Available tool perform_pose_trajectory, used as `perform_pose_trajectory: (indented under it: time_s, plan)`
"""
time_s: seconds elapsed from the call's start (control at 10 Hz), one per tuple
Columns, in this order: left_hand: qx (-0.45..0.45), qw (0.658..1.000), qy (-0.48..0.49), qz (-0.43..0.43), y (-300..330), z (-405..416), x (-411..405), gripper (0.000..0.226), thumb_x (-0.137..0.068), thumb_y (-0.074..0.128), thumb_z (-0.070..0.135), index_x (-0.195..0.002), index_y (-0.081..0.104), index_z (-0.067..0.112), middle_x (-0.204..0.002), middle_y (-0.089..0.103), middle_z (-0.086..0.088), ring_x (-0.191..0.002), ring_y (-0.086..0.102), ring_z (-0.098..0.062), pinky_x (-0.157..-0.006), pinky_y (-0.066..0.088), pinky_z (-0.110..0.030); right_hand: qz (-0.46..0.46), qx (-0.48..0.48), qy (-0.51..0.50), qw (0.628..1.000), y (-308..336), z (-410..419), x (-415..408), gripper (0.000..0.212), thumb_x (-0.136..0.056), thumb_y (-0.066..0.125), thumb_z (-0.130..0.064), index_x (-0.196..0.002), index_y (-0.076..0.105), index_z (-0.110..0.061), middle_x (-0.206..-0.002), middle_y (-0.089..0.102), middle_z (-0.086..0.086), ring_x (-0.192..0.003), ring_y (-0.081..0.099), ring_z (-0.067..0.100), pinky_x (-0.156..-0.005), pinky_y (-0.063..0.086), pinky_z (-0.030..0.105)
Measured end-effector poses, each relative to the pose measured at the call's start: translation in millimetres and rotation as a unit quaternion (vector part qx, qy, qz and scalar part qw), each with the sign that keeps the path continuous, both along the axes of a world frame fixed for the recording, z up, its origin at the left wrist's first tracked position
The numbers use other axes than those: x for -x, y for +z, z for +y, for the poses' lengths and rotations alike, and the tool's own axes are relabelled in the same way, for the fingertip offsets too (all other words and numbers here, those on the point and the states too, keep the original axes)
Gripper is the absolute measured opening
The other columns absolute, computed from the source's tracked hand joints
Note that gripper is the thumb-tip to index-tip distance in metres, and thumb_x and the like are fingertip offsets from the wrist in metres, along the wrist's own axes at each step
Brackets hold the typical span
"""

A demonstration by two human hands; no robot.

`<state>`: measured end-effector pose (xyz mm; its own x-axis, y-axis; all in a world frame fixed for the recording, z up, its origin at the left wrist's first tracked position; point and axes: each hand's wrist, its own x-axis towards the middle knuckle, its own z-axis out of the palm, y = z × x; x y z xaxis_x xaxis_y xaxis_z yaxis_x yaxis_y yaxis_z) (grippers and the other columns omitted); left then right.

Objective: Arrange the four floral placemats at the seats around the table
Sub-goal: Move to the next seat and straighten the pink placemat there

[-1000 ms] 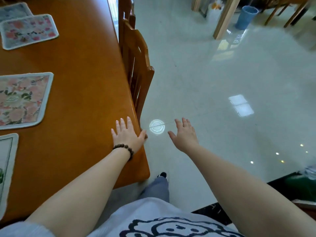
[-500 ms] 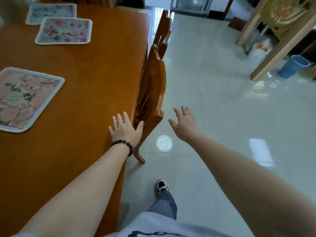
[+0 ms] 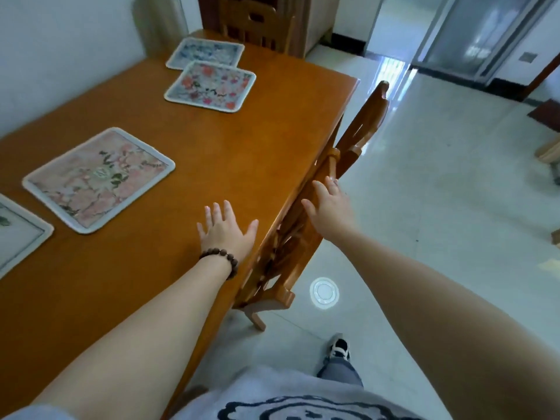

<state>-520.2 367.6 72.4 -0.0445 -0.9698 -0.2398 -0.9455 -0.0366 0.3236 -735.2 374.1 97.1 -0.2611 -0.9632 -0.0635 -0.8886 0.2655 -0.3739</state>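
Note:
Several floral placemats lie on the orange wooden table (image 3: 212, 165). A pink one (image 3: 98, 178) is at the left, a pale green one (image 3: 15, 233) is cut off by the left edge, a red-flowered one (image 3: 211, 85) sits farther back, and a blue one (image 3: 206, 53) overlaps behind it. My left hand (image 3: 225, 231), with a bead bracelet, rests flat and open on the table near its right edge. My right hand (image 3: 330, 209) is open above the top rail of a wooden chair (image 3: 303, 234), holding nothing.
The chair is pushed in along the table's right side. Another chair (image 3: 257, 22) stands at the far end. A white wall runs along the table's left. Glossy tiled floor (image 3: 439, 192) spreads to the right, with a doorway (image 3: 472, 34) at the back.
The view has swung left and up, showing more of the table and far mats. Both hands moved forward; my right hand went from over the floor to over the chair's top rail.

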Motion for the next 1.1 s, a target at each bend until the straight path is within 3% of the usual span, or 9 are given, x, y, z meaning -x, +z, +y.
perform_pose_trajectory:
  time_s: [0.1,0.3,0.6,0.9,1.1]
  plan:
    - [-0.005,0.998,0.054,-0.008,-7.3,-14.5,-9.5,0.086,-0.089,0.028,0.069,-0.152,0.002,0.017,-0.16,0.002,-0.008,-0.146,-0.003,-0.027,-0.115,0.006,-0.051,0.012,-0.008,0.081,0.997,-3.7,-39.5,-7.7,0.059,-0.096,0.039,-0.051,-0.147,0.026,-0.026,-0.159,0.013,0.005,-0.146,0.003,0.027,-0.114,0.001,0.045]
    - [-0.029,0.982,0.183,-0.02,-23.6,-47.5,-20.6,0.085,-0.089,0.029,0.068,-0.152,0.0,0.018,-0.16,0.001,-0.008,-0.146,-0.003,-0.026,-0.116,0.007,-0.05,0.031,-0.028,0.209,0.977,-22.3,-113.8,-31.6,0.061,-0.097,0.039,-0.049,-0.149,0.025,-0.022,-0.159,0.012,0.007,-0.146,0.002,0.025,-0.116,0.004,0.044]
    - [-0.058,0.921,0.382,-0.034,-18.8,-96.1,10.3,0.086,-0.089,0.029,0.068,-0.152,0.0,0.018,-0.16,-0.001,-0.009,-0.146,-0.005,-0.027,-0.117,0.006,-0.05,0.034,-0.084,0.407,0.909,-39.4,-232.8,-36.8,0.059,-0.097,0.039,-0.049,-0.147,0.027,-0.022,-0.159,0.012,0.008,-0.146,0.002,0.025,-0.117,0.007,0.046]
    - [-0.078,0.872,0.479,-0.058,-18.3,-102.5,8.4,0.087,-0.088,0.028,0.07,-0.152,-0.001,0.019,-0.16,0.0,-0.009,-0.146,-0.005,-0.028,-0.116,0.006,-0.049,0.043,-0.125,0.5,0.856,-56.9,-280.4,-60.8,0.06,-0.097,0.039,-0.047,-0.148,0.024,-0.022,-0.159,0.009,0.008,-0.146,0.0,0.025,-0.118,0.009,0.046]
    - [-0.074,0.858,0.503,-0.077,-31.9,-98.4,-21.4,0.09,-0.086,0.029,0.072,-0.152,-0.001,0.019,-0.16,0.002,-0.011,-0.146,-0.004,-0.029,-0.115,0.008,-0.05,0.041,-0.135,0.528,0.837,-73.8,-296.4,-89.3,0.059,-0.097,0.039,-0.046,-0.148,0.023,-0.021,-0.159,0.007,0.01,-0.146,-0.001,0.026,-0.117,0.008,0.046]
